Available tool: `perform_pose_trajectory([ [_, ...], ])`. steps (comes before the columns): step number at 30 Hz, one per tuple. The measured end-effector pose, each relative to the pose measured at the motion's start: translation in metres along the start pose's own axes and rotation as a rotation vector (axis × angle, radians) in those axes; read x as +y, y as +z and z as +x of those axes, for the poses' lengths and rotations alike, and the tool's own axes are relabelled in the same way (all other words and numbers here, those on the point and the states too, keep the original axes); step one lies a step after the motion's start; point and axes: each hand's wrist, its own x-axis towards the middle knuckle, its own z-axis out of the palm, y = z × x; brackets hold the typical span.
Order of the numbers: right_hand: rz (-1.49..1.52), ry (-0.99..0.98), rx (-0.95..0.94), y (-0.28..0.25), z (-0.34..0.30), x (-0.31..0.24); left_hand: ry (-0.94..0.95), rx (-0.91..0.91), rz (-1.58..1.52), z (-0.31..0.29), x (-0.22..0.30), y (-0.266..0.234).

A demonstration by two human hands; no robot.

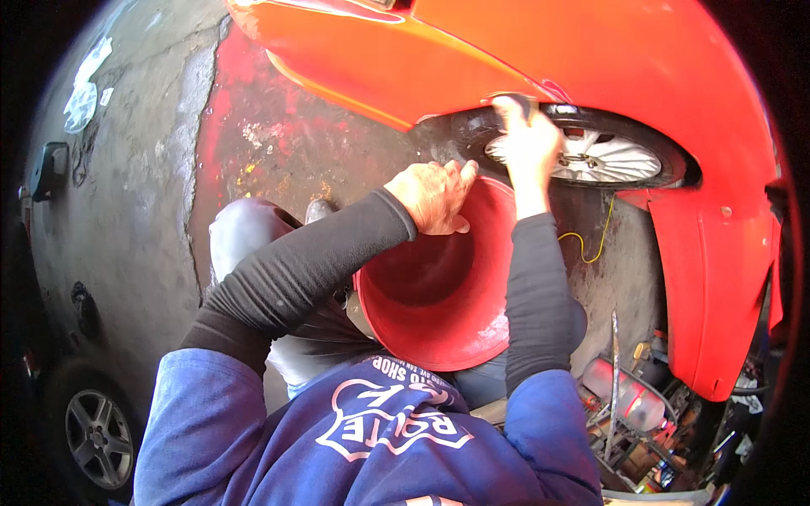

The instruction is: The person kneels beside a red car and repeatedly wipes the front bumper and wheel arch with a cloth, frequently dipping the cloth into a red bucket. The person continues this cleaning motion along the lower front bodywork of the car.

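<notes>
Right hand: at the lip of the wheel arch, blurred; fingers bent in toward a dark patch at the fingertips, which may be a pad or only shadow, so cannot tell whether it grips anything. Left hand: over the upper left rim of the red bucket, fingers stretched forward, thumb set apart over the mouth; whether it clasps the rim or merely rests there cannot be told. Bucket stands tilted mouth-up between the person's legs, just below the wheel; no contents made out inside. Next outward, the wheel, silver-spoked with a black tyre, seated in the arch of the red car. Progress, by judgement: attention appears to be on the arch lip, with work there in hand rather than finished. Wheel is mounted and the body panel around it is in place, glossy and red; no boundary visible between treated and untreated surface, so the share done is not determinable. The stretch of lip to the right of the hand is uncovered; whether it remains to be worked, unknown. Farther out: a thin yellow cord on the floor below the wheel, a clear container among clutter lower right, and another vehicle's wheel lower left.
</notes>
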Motion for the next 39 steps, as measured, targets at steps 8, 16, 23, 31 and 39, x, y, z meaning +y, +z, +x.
perform_pose_trajectory([
  [8, 0.022, 0.029, -0.186, 0.0, 0.009, 0.029, -0.03, -0.026, 0.018, 0.006, -0.002, 0.002],
  [16, -0.51, 0.024, -0.538, 0.017, 0.011, 0.025, -0.042, -0.138, -0.038, 0.018, -0.007, -0.006],
  [23, 0.422, 0.53, -0.621, -0.073, -0.034, 0.016, 0.017, 0.055, -0.161, 0.004, -0.022, -0.001],
  [31, 0.089, 0.739, -1.129, 0.037, -0.171, 0.161, -0.098, 0.091, -0.282, 0.02, -0.016, 0.005],
  [39, -0.254, 0.629, -1.155, 0.069, -0.256, 0.179, -0.072, 0.167, -0.416, 0.019, -0.023, 0.01],
])
